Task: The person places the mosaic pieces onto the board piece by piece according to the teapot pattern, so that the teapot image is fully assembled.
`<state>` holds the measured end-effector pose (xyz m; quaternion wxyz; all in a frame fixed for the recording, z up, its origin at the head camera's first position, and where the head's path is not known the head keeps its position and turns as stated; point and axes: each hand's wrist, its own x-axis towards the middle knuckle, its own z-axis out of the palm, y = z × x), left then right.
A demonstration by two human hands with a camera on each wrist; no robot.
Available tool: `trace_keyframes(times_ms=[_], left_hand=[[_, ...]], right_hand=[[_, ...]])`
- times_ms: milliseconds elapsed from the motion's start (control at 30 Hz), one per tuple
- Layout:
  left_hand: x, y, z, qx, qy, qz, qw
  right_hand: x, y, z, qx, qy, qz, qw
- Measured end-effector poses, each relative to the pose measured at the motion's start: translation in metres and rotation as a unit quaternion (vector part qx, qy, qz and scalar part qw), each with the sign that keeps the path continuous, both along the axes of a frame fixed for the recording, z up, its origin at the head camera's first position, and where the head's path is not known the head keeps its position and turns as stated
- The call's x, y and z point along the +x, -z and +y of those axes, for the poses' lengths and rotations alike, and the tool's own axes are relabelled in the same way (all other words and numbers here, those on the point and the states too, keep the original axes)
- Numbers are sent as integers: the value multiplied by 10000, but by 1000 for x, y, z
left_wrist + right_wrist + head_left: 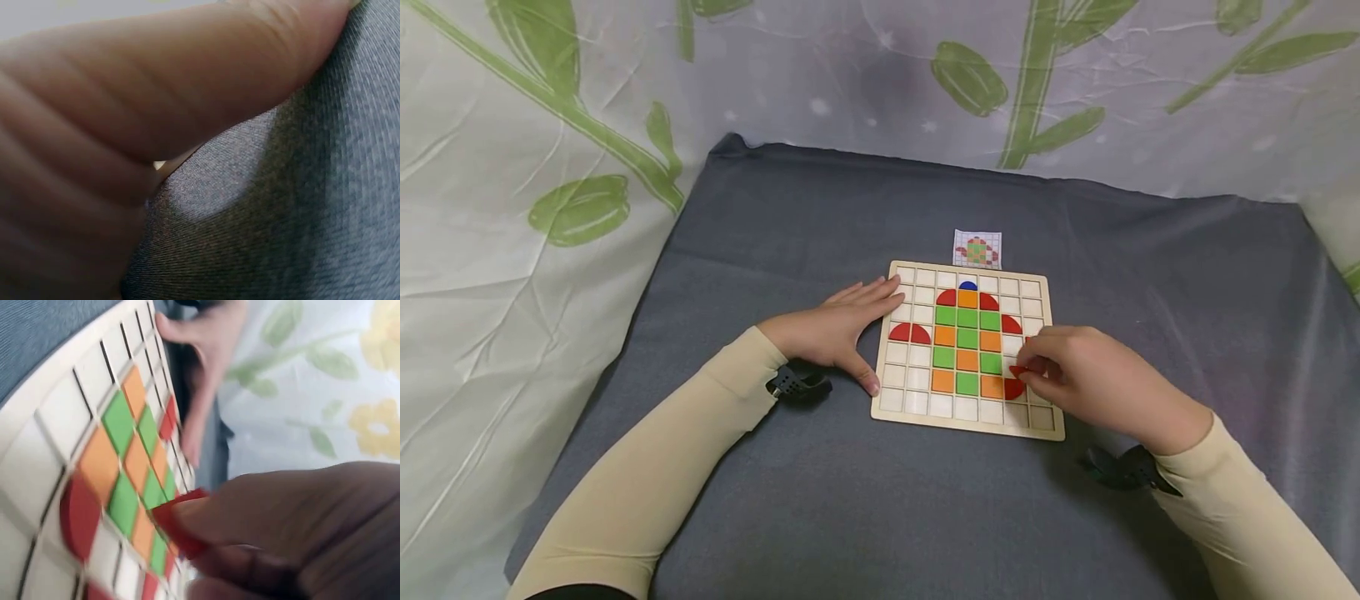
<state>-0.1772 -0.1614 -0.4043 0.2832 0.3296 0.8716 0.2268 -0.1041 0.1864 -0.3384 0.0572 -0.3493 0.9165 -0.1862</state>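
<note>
A wooden grid board [962, 427] lies on the grey cloth, its cells filled in part with green and orange squares and red rounded pieces. My left hand [831, 329] has its fingers spread along the board's left edge, fingertips at the upper rim and thumb lower down. Over the board's right side, my right hand [1086, 379] pinches a small red piece [178, 525] between thumb and fingers. Just below it, a red quarter-circle piece [1013, 390] sits beside an orange square [992, 387]. A blue half-round piece [967, 285] tops the pattern.
A small printed card [977, 249] with a coloured grid picture lies against the board's far edge. Grey cloth [865, 500] covers the table. Behind it hangs a pale curtain [865, 83] with green leaves.
</note>
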Motion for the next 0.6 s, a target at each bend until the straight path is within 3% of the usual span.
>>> trace_keyframes(times_ms=[267,400,600], left_hand=[[0,2,-1,88,43,70,9999],[1,3,-1,128,48,61,9999],[1,4,-2,81,75,147,9998]], right_hand=[[-18,20,-57,-232,-352,384,9984],[-20,31,-76,-235,-390,701,9965],[-16,39,-94,-249,-264,836,9958]])
